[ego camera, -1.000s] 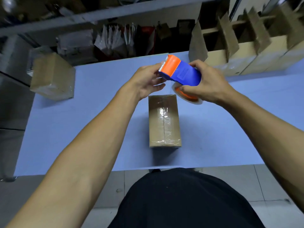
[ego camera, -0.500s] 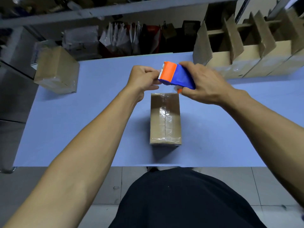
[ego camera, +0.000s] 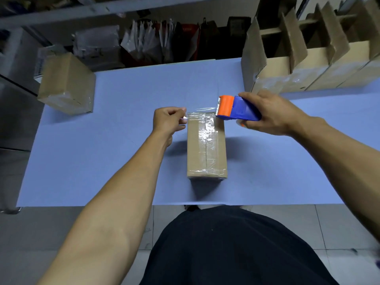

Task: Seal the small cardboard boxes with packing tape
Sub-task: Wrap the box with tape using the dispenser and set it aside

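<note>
A: Where's the box?

B: Small cardboard box [ego camera: 206, 147] sits mid surface [ego camera: 123, 161], long side running away from the person, w/ clear tape already shining along its top seam & across the near end.

A: And the tape?

B: A strip of clear tape [ego camera: 202, 111] is stretched level over the far end of the box, between the 2 hands. Can't tell if it touches the cardboard yet.

A: Left hand?

B: Left hand [ego camera: 168, 122] is just left of the box's far corner, fingers curled, thumb & forefinger pinching the loose end of the strip.

A: Right?

B: Right hand [ego camera: 271, 114] is wrapped round a blue tape dispenser [ego camera: 238, 109] w/ an orange front, held just past the box's far right corner, orange end pointing left twd the other hand. The roll itself is mostly hidden under the palm.

A: Anything else around?

B: Another taped cardboard box [ego camera: 65, 85] at the far left corner of the surface, tilted. Row of open cartons [ego camera: 308, 66] w/ flaps up at far right. Bags & packets on a shelf [ego camera: 144, 42] behind. Person's dark shirt [ego camera: 236, 247] at bottom, tiled floor [ego camera: 339, 229] below the edge.
</note>
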`<state>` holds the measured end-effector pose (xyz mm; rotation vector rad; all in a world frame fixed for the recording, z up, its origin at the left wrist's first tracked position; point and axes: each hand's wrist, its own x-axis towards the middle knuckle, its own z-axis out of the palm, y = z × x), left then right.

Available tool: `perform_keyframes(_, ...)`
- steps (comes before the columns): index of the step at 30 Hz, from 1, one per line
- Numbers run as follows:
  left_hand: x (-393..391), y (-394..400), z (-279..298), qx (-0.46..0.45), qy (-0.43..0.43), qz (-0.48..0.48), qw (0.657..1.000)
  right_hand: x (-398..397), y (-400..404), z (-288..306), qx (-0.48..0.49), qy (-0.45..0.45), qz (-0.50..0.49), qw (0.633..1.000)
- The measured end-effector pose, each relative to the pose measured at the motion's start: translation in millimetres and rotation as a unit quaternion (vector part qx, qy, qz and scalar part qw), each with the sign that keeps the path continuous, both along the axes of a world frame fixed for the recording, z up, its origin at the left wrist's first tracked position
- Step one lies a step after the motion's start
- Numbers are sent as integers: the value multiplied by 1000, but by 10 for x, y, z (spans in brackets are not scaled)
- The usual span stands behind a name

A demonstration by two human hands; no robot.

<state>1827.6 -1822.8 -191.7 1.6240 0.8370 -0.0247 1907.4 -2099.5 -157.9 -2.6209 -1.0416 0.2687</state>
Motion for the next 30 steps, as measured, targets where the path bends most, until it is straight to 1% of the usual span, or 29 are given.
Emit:
perform_keyframes(10,50,6,-203,32,1,17,999,91,16,-172,-27,5,-20,999)
perform_keyframes(15,35,-158,-403,52,-26,71,996,88,24,-238,-13,24,-32,999)
perform_keyframes(18,19,-279,-442,21,-46,121,991,61,33,-261,-10,31,-38,999)
perform_keyframes(20,22,-284,-462,0,-28,133,991,62,18,-276,-10,32,-43,999)
perform_keyframes(23,-32,-259,-561,2,54,103,993,49,-22,-271,-9,35,-50,998)
perform_keyframes(25,-77,-282,-568,-9,90,118,989,34,-52,-269,-14,34,-54,998)
perform_keyframes(26,-95,-293,-526,11,89,136,987,22,-61,-268,-12,34,-55,998)
perform_keyframes(27,-108,-296,-473,60,75,146,985,13,-62,-267,-9,34,-57,998)
perform_keyframes(28,-126,-304,-389,130,47,137,981,7,-49,-265,-7,34,-58,998)
perform_keyframes(29,-143,-312,-303,208,1,99,973,0,-27,-261,-8,34,-58,998)
perform_keyframes(30,-162,-348,-204,275,-53,27,960,-7,5,-265,-9,32,-57,998)
